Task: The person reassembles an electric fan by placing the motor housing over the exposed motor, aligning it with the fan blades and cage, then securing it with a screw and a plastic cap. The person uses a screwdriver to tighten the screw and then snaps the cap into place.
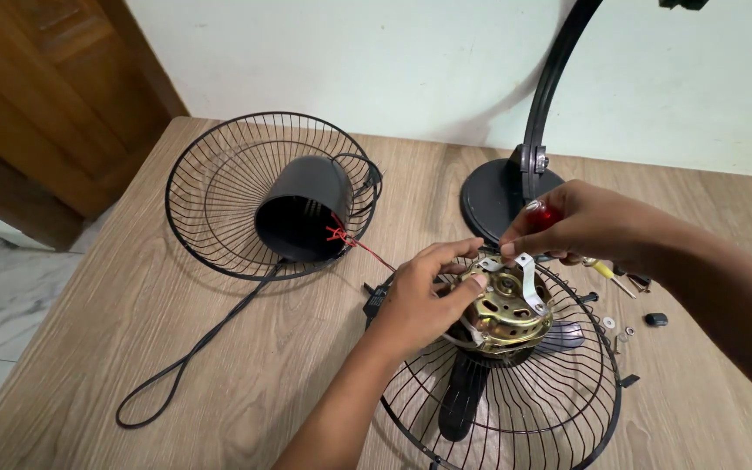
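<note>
Two wire fan guards lie on the wooden table point(132, 305), so the fan is already well apart. The far-left guard point(211, 187) holds the black motor cover point(302, 209), tipped on its side with its open end toward us and red wires point(350, 242) trailing from it. A black power cord point(189, 352) loops from there toward the near-left edge. At the far right stands the round black base with its curved stand point(524, 165), bare of the head.

The near-right guard point(524, 392) carries the brass-coloured motor point(502, 309), sitting in its middle with a dark blade point(463, 396) showing under the wires. By the look of it, the motor is not yet free of that guard.

The left hand point(419, 300) grips the motor's left side, fingers curled around the casing. The right hand point(580, 224) is closed around a red-handled screwdriver point(543, 214), its fingertips pinching at the silver bracket point(526, 278) on top of the motor; whether the tip is in a screw I cannot tell.

Just right of the guard lie loose washers and screws point(620, 329) and a small black cap point(655, 319), so several fasteners are already out.
</note>
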